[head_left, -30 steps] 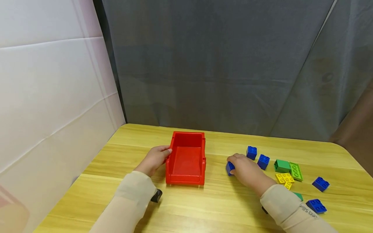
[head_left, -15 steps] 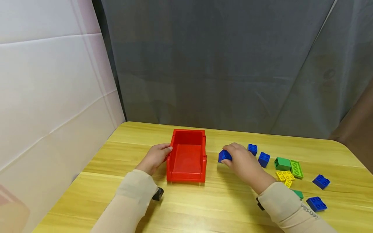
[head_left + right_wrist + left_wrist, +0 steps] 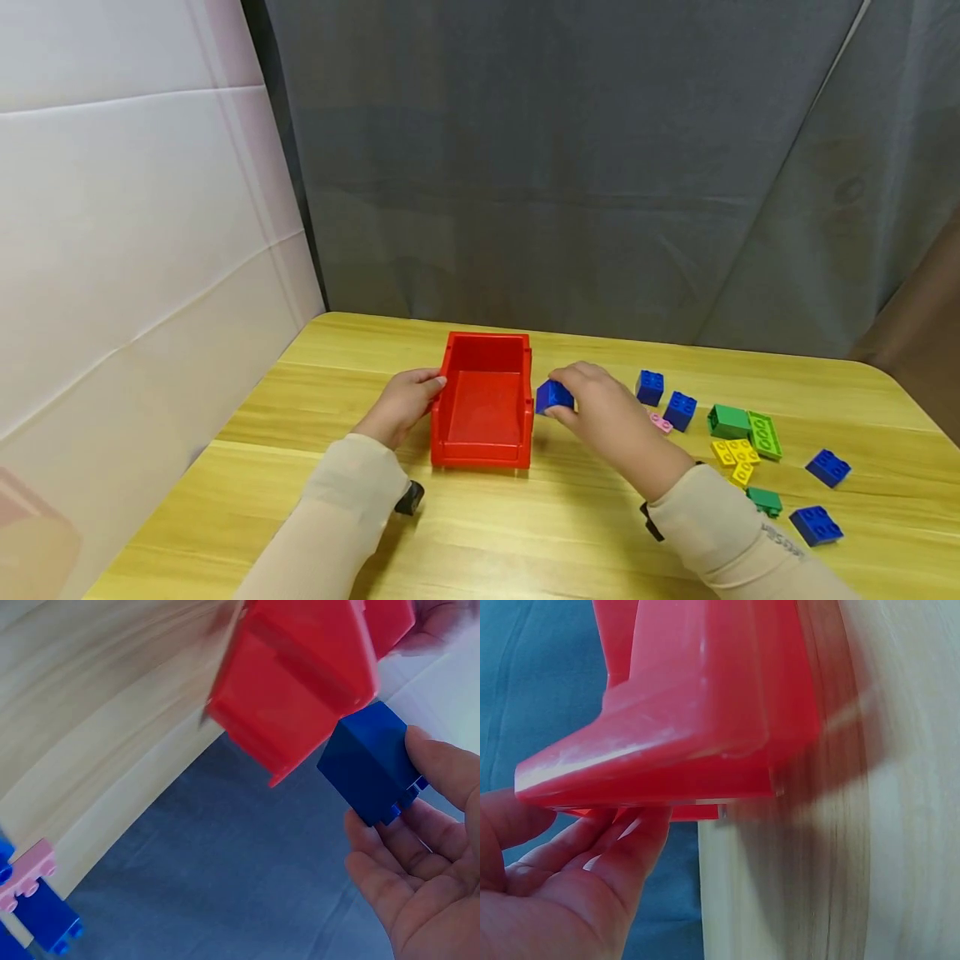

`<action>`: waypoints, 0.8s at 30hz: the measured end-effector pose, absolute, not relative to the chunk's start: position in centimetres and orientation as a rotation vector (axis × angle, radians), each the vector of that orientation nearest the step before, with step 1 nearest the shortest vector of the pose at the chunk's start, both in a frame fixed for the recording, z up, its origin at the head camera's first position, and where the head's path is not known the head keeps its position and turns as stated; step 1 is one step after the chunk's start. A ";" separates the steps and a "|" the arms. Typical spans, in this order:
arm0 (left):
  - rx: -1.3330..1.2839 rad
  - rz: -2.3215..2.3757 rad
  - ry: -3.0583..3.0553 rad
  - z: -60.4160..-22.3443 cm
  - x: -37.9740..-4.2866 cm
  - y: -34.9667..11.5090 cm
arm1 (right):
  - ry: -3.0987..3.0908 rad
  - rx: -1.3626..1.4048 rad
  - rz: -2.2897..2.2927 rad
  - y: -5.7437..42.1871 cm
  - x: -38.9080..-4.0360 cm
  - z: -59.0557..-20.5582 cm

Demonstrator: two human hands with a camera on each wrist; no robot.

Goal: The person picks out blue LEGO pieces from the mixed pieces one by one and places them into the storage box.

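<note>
A red open-front bin (image 3: 487,408) stands on the table, its inside bare. My left hand (image 3: 403,406) grips the bin's left side wall; in the left wrist view the thumb is at the outer edge and the fingers (image 3: 634,851) curl underneath the lip. A blue toy brick (image 3: 553,397) is pinched between thumb and fingers of my right hand (image 3: 600,412), just outside the bin's right wall. In the right wrist view that brick (image 3: 371,761) has its studs turned toward my fingers and overlaps the bin's edge (image 3: 300,682).
Right of my right hand lie loose bricks on the wooden table (image 3: 465,533): blue (image 3: 650,387), pink (image 3: 660,422), green (image 3: 729,422), yellow (image 3: 735,452), and a light green plate (image 3: 764,436). A grey curtain (image 3: 525,167) hangs behind; a white panel (image 3: 135,208) rises at left.
My right hand has lifted the blue brick and carried it left toward the bin. The pink brick has come into sight behind it. My left hand keeps its grip on the bin.
</note>
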State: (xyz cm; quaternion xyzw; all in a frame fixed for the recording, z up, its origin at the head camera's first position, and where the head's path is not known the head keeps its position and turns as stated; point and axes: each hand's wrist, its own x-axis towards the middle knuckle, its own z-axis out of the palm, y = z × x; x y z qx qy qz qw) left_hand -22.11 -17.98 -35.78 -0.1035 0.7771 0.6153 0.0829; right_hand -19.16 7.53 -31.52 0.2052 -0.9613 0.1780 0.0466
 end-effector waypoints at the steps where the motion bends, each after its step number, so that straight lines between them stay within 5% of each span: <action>1: -0.309 1.839 2.318 -35.8 -22.1 -18.0 | -2.934 0.632 0.545 7.3 -19.1 -31.5; 24: -0.316 1.871 2.308 -35.9 -22.2 -18.0 | -2.940 0.787 0.576 3.4 -18.5 -30.6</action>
